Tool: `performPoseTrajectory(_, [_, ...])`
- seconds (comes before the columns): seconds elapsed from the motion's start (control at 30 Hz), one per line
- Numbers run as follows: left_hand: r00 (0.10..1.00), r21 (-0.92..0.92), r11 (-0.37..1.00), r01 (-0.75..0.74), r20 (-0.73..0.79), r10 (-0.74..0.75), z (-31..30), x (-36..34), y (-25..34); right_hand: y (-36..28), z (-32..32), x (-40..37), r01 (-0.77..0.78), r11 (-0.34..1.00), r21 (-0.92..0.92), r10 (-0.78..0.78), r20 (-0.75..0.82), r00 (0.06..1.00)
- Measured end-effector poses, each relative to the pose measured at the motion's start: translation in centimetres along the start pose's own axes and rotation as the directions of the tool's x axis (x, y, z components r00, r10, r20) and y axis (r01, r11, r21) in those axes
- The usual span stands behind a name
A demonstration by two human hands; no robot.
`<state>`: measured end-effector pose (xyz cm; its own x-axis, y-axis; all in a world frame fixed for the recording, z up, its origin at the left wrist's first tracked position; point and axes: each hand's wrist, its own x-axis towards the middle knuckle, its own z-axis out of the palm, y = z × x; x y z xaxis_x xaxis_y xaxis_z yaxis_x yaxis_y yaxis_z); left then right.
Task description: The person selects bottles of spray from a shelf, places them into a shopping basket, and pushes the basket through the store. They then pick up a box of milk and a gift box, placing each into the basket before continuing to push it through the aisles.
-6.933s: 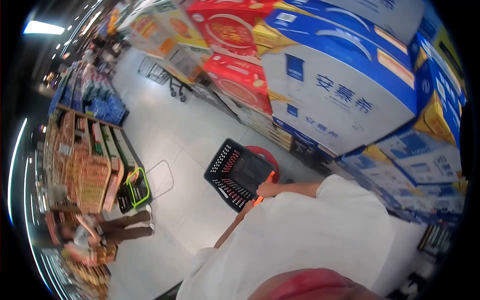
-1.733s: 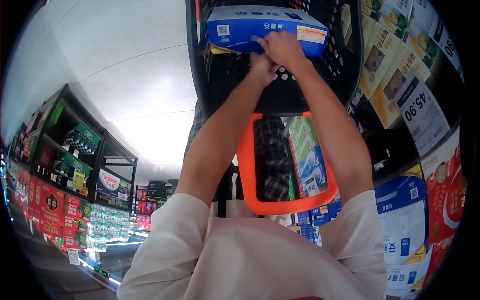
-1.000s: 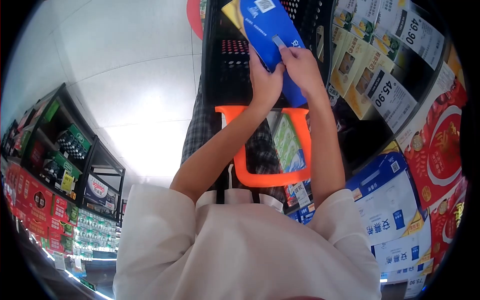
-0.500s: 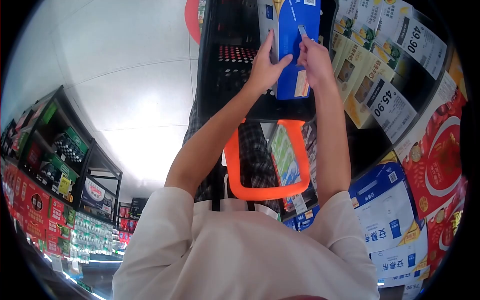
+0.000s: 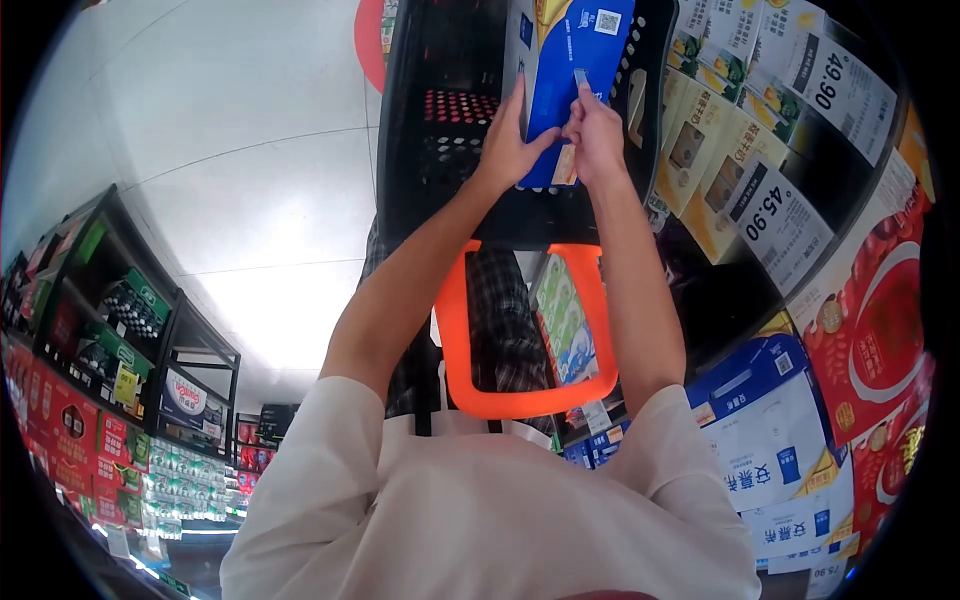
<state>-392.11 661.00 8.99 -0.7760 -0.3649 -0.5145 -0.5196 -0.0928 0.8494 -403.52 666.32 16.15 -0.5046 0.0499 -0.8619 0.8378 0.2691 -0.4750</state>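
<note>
A blue-and-white carton (image 5: 600, 62) with a QR code on its blue face stands inside a black shopping basket (image 5: 397, 190). My left hand (image 5: 512, 145) lies against the carton's white side, its thumb across the near part of the blue face, so it grips that edge. With curled fingers, my right hand (image 5: 597, 138) grips the carton at the handle slot on the blue face. The carton's underside is hidden. An orange handle (image 5: 520, 402) rises from the basket's near end, in front of my body.
To the right, shelves hold yellow cartons (image 5: 695, 150), price tags (image 5: 788, 222), red boxes (image 5: 885, 310) and more blue-and-white cartons (image 5: 765, 450). Black racks (image 5: 175, 330) with packaged goods stand at the left. Pale tiled floor (image 5: 260, 190) lies between them and the basket.
Both hands and the carton have shifted left, and the carton leans more. The basket appears slightly further left, with more of its right wall showing.
</note>
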Motion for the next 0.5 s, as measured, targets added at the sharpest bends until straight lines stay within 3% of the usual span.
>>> performPoseTrajectory(0.07, [0.999,0.046,0.998,-0.04,-0.027,0.042,0.5,-0.6,-0.6,-0.2,-0.5,0.4,-0.022,1.0,0.008,0.022,0.014,1.0])
performPoseTrajectory(0.17, [1.0,0.024,1.0,0.0,-0.004,0.0,0.5,-1.0,-0.4,0.5,-1.3,1.0,-0.059,0.995,0.085,0.053,0.077,0.996])
performPoseTrajectory(0.3, [0.997,0.128,0.99,0.064,0.034,-0.069,1.3,-0.2,-1.7,1.4,-2.2,2.6,-0.146,0.978,0.152,0.131,0.104,0.986])
performPoseTrajectory(0.43, [0.992,0.199,0.975,0.104,0.044,-0.115,2.1,0.8,-4.4,3.6,-1.9,5.8,-0.166,0.974,0.152,0.162,0.04,0.986])
performPoseTrajectory(0.5, [0.984,0.173,0.979,0.109,0.122,-0.131,1.8,0.9,-6.5,4.9,-1.7,8.0,-0.14,0.982,0.123,0.141,0.004,0.99])
